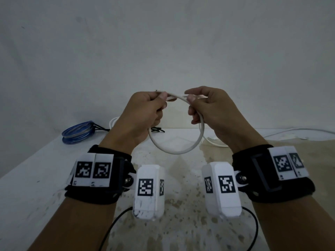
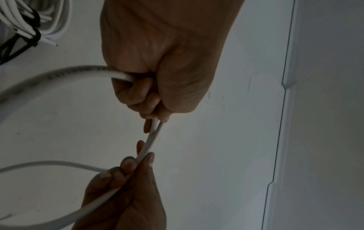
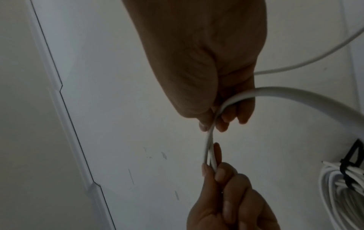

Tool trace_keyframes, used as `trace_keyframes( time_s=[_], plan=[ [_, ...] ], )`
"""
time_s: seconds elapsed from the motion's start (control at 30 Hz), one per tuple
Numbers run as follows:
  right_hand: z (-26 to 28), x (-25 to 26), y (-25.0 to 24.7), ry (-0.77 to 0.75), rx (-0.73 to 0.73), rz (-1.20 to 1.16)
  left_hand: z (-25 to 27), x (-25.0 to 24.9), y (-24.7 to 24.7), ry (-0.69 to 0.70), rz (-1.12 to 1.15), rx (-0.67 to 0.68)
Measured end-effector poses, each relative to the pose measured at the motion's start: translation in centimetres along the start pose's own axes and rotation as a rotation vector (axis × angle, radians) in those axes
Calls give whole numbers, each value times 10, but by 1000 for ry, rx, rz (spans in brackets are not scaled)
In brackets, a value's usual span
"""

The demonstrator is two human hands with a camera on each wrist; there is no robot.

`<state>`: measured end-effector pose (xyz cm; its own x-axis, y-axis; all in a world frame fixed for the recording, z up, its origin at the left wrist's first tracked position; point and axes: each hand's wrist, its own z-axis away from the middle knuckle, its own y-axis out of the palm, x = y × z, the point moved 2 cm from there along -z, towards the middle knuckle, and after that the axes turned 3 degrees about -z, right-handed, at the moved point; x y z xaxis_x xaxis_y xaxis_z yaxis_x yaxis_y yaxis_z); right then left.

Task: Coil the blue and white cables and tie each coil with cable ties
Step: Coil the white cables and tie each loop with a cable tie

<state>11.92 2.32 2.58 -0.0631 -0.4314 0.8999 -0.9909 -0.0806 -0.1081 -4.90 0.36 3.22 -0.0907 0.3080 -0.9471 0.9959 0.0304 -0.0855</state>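
Both hands hold a white cable (image 1: 178, 151) raised above the table, bent into one round loop hanging below them. My left hand (image 1: 154, 104) pinches the loop's crossing strands near the cable's end, fingers curled round it (image 2: 145, 99). Close to its right, my right hand (image 1: 194, 102) pinches the same two strands (image 3: 209, 144) between thumb and fingers. The rest of the white cable (image 1: 290, 132) trails off right across the table. A blue cable coil (image 1: 78, 133) bound with black ties lies at the back left. A tied white coil (image 2: 37, 23) (image 3: 342, 186) lies behind my left hand.
The white table (image 1: 36, 169) is stained brownish in its middle and right. A plain wall (image 1: 163, 42) stands right behind it. Black cable ties (image 1: 157, 130) lie near the back edge. Black wrist-camera leads (image 1: 116, 221) hang below my forearms.
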Motion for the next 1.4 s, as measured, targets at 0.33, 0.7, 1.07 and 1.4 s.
trace_keyframes(
  time_s=[0.33, 0.7, 1.07, 1.4],
  plan=[
    [0, -2, 6, 10, 27, 90, 2, 1, -3, 13, -181, -7],
    [-1, -2, -2, -42, -144, 466, 2, 1, -10, 117, -404, -49],
    [3, -1, 6, -60, 290, 550, 2, 4, -2, 168, -480, -48],
    [7, 0, 2, 11, 355, 358, 4, -1, 2, 233, -486, -24]
  ],
)
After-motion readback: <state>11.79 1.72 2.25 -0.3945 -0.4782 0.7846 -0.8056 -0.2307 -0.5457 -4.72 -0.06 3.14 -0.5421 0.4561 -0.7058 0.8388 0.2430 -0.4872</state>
